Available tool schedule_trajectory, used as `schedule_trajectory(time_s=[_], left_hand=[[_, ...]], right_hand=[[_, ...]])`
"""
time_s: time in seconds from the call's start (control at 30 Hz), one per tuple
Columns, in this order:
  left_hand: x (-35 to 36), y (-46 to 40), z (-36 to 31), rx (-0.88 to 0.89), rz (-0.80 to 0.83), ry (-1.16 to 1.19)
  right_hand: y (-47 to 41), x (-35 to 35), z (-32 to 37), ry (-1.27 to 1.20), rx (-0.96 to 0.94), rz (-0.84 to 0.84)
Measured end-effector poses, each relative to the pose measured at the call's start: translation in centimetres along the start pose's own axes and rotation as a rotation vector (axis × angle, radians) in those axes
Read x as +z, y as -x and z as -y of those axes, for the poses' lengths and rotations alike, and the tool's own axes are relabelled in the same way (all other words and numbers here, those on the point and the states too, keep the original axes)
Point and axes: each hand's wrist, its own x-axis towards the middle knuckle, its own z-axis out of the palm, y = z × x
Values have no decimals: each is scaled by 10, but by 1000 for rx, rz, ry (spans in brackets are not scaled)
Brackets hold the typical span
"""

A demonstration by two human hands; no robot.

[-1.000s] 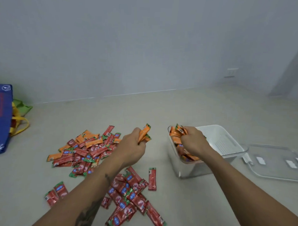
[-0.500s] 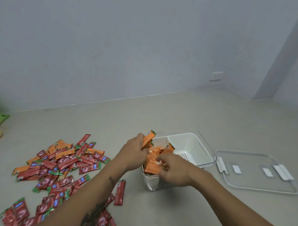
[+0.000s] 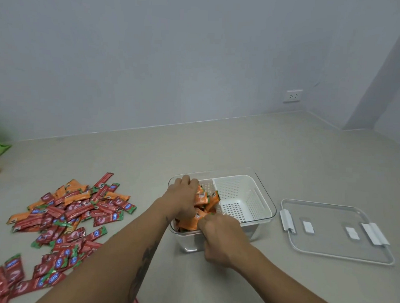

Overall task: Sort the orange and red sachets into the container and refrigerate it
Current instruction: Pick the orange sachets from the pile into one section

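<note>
**Single head view, looking down at the floor**

I have one wide-angle camera, head-worn, facing forward and down. Both forearms enter from the bottom edge; the container (image 3: 266,204) sits near, about centre. Wall (image 3: 175,59) fills the upper half, lines bowed by the lens. No second view to compare.

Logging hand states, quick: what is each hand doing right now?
Left hand: holding orange sachets in the container.
Right hand: holding orange sachets too.
</note>
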Motion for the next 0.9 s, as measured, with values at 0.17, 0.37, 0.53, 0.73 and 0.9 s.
schedule_trajectory(time_s=[0.17,0.37,0.53,0.73,0.9], left_hand=[[-9,-1,-15,69,-65,166],[-3,-5,-19,59,-48,285],[11,-4,-22,55,-69,338],[9,-2,-9,88,-211,244],[-7,9,9,143,-298,56]], right_hand=[[0,5,-1,-12,-3,-34],[2,4,0,-39,-13,-82],[1,12,0,-32,-18,-124],[-1,17,0,-31,4,-141],[2,20,-3,-33,-2,-161]])
